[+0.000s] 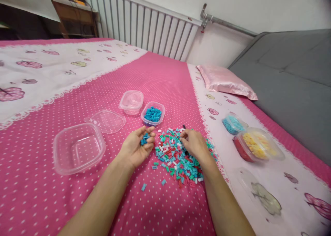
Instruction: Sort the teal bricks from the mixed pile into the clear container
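My left hand (138,146) is cupped palm up, its fingers curled around several small blue toy bricks (144,139). On the bedspread to its right spreads a mixed pile of toy bricks (176,160) in teal, green, red, white and light blue. Over the right side of that pile is my right hand (192,143), thumb and fingertips pinched together; whatever lies between them is hidden. A dark piece (184,126) shows just beyond its fingers. Just past my left hand stands a clear tub (163,112) holding blue bricks.
Left of my hands lie a large clear tub (58,153), a clear lid (110,122) and a smaller clear container (131,100). To the right are containers of light blue bricks (232,124), yellow bricks (252,144) and red bricks (242,151). A pink pillow (224,79) lies farther back.
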A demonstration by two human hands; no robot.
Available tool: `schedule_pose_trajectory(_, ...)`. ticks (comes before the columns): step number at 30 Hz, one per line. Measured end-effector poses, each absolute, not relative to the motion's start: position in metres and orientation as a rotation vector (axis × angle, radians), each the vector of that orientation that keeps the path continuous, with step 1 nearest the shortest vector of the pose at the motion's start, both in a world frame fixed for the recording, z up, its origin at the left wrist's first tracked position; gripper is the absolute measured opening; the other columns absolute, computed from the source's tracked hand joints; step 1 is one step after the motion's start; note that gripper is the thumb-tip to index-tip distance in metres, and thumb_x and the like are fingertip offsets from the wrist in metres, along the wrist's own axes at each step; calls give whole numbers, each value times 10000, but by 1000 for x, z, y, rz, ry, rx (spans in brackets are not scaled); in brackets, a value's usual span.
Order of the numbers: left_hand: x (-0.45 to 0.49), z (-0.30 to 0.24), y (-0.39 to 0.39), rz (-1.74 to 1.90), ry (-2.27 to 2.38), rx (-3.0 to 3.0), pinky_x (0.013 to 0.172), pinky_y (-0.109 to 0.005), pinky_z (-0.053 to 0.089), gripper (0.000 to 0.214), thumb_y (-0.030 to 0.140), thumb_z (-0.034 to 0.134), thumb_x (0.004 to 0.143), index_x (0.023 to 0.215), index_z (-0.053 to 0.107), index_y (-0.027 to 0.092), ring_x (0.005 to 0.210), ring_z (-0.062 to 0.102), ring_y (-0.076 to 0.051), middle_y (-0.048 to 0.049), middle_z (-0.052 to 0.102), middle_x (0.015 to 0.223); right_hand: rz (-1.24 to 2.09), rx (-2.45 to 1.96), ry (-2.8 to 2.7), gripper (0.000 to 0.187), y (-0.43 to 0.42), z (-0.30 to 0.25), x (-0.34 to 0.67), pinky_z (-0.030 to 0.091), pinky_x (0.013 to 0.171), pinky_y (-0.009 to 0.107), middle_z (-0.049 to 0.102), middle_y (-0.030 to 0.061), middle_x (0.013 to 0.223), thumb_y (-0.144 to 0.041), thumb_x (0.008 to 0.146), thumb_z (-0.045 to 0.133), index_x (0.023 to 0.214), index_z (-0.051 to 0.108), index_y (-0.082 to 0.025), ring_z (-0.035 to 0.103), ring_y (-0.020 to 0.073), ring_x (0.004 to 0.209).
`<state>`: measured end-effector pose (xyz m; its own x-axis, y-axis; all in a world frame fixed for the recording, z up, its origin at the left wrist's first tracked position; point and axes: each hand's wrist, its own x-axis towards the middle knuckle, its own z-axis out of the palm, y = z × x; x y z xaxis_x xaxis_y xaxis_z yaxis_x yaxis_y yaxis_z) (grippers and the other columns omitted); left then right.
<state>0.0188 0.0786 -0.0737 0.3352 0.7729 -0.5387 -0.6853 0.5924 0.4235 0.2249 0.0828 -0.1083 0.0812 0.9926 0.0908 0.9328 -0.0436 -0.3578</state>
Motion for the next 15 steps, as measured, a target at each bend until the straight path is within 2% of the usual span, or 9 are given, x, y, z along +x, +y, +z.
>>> schedule_pose_trajectory(3, 22, -73, 77, 922, 790, 107, 511, -176, 532, 307, 183, 295, 936, 1042, 539, 30, 634, 642, -134, -148, 633, 812, 324, -1953, -1805, 94, 80, -101, 223, 443, 685, 263, 683, 31, 769, -167, 771, 572, 831, 644, -179, 627, 161, 724)
schedule_pose_trajectory(5, 25, -73, 76, 888, 766, 85, 664, -251, 576, 361, 205, 299, 937, 1164, 487, -5, 826, 674, -206, -206, 639, 951, 382, -1812, -1769, 92, 75, -92, 217, 461, 681, 262, 682, 26, 762, -179, 782, 563, 835, 638, -175, 632, 156, 708)
schedule_pose_trajectory(7, 27, -73, 75, 846, 731, 66, 744, -303, 575, 403, 227, 302, 939, 1235, 436, -9, 951, 655, -250, -230, 626, 1036, 435, -1623, -1780, 100, 69, -83, 208, 477, 684, 259, 687, 23, 778, -196, 793, 560, 842, 644, -175, 638, 149, 709)
schedule_pose_trajectory(11, 29, -76, 75, 813, 687, 68, 780, -331, 565, 414, 250, 300, 943, 1253, 419, 3, 994, 642, -265, -231, 621, 1063, 486, -1339, -1820, 213, 60, -73, 192, 495, 751, 258, 700, 28, 933, -190, 811, 551, 996, 657, -194, 648, 140, 803)
schedule_pose_trajectory(15, 27, -77, 75, 874, 730, 83, 722, -291, 572, 352, 214, 312, 934, 1146, 494, 0, 870, 671, -233, -199, 647, 942, 398, -1420, -1745, 271, 62, -76, 194, 493, 771, 281, 694, 39, 994, -163, 824, 523, 1064, 645, -192, 646, 149, 839)
